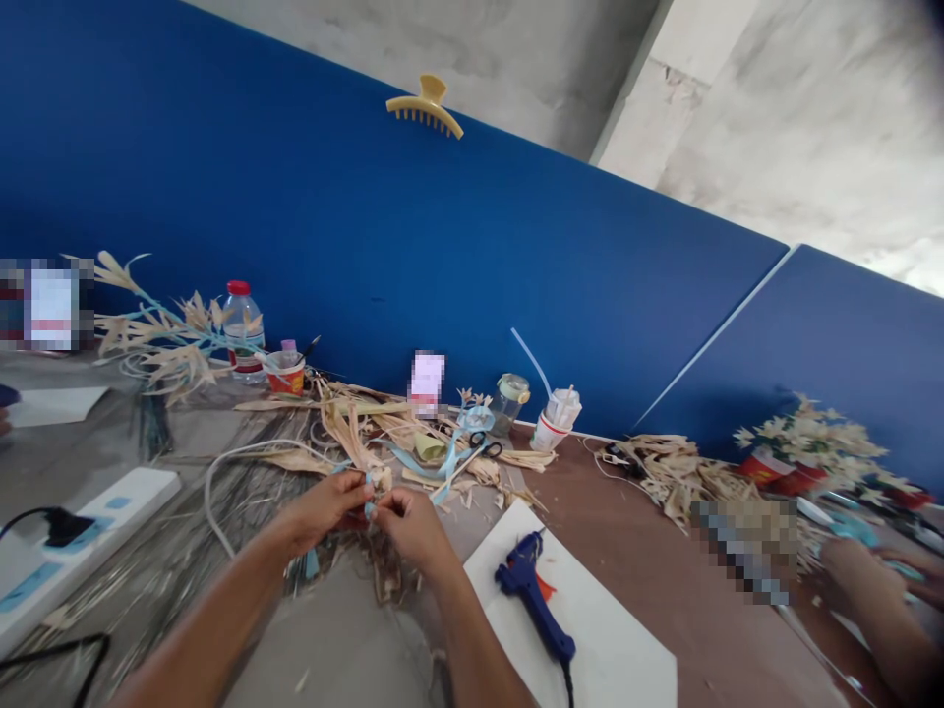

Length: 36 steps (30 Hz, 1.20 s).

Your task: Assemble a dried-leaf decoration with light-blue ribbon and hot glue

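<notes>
Near the middle of the table, my left hand [328,506] and my right hand [409,521] meet with their fingertips pinched together. Between them is a small craft piece [380,479] of pale dried husk with light blue strip; its lower part is hidden by my fingers. Both hands are closed on it. Just behind lie long dried husks [346,423] and a curled light blue ribbon [472,423], with black-handled scissors [483,444] beside it. A blue glue gun [542,610] rests on a white board [590,600] to the right of my right forearm.
At the left are a white power strip [88,541], husk flowers [192,334], a red-capped bottle [243,334] and a red cup [285,376]. A jar [510,401] and white cup [552,425] stand at the blue partition [354,226]. Another person's hand [859,575] is far right.
</notes>
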### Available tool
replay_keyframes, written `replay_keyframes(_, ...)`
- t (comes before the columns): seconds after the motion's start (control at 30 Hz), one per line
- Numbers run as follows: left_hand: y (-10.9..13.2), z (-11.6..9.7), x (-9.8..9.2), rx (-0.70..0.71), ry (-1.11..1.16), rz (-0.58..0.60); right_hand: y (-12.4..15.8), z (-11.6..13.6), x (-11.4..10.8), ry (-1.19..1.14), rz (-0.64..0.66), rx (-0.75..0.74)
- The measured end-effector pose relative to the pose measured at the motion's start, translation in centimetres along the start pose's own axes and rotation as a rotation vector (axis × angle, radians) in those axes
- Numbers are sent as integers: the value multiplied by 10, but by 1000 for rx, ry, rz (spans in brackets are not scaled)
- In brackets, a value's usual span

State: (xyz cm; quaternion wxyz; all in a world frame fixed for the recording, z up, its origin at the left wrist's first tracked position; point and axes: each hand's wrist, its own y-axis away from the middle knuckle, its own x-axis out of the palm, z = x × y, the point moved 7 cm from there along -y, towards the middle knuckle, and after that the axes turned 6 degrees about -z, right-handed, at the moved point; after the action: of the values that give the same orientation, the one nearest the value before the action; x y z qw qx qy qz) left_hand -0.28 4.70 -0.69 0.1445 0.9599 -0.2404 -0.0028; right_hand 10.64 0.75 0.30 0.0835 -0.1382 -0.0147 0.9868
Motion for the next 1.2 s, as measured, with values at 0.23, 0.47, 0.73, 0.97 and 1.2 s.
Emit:
replay_keyframes(0.23, -4, 0, 0, 27, -110, -8, -3, -11, -2, 73, -10, 32)
replay_keyframes(0.47, -8, -2, -7, 103, -213, -21, -5, -17, -11, 11, 24, 119)
replay_keyframes(0.73, -14, 3, -10, 114, -271, -18, -14, -35, -17, -24, -21, 134)
replay_keyframes(0.97, -17, 7, -6, 77, -233, -9, -25, -38, -64, -163, -464, 41)
replay_keyframes(1.2, -10, -1, -1, 85, -167, 6, -27, -20, -67, -53, -477, 4)
